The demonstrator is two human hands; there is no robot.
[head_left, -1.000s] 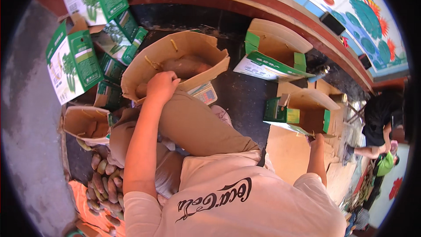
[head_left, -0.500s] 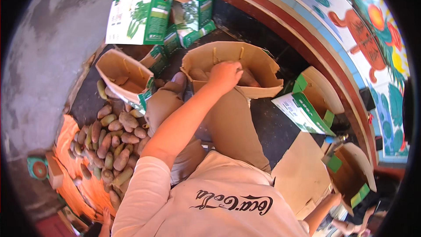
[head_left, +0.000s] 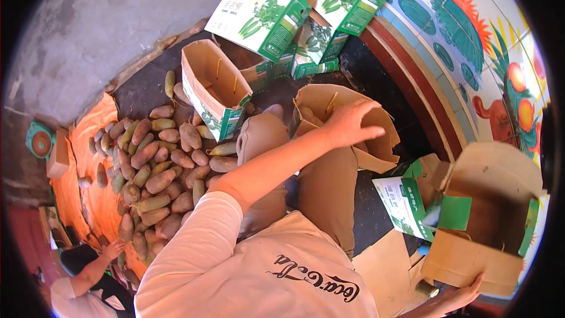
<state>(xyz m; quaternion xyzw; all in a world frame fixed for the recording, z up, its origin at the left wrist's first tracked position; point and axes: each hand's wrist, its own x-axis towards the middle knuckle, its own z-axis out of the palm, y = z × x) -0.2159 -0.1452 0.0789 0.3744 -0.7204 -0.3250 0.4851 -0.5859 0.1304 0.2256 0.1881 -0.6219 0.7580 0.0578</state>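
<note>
My left hand point(head_left: 355, 123) is over an open brown cardboard box point(head_left: 318, 97) beyond my knees, fingers apart and nothing held. A few reddish-brown tubers show inside that box, partly hidden by the hand. At the lower right, my right hand point(head_left: 462, 294) grips the bottom edge of another open cardboard box point(head_left: 494, 179), brown inside with green flaps. Its open side faces me, and its inside looks bare. Left of my legs lies a heap of long reddish and greenish tubers point(head_left: 162, 179).
A narrow open carton point(head_left: 212, 82) stands beyond the heap. White-and-green printed cartons point(head_left: 259, 15) are stacked farther back, and another point(head_left: 400, 203) leans at right. Flat cardboard point(head_left: 382, 271) lies by my right side. A co-worker point(head_left: 88, 285) reaches toward the heap at lower left.
My left hand has risen from inside the near box, and its fingers have spread. My right hand has brought the green-flapped box closer and higher. The view has turned.
</note>
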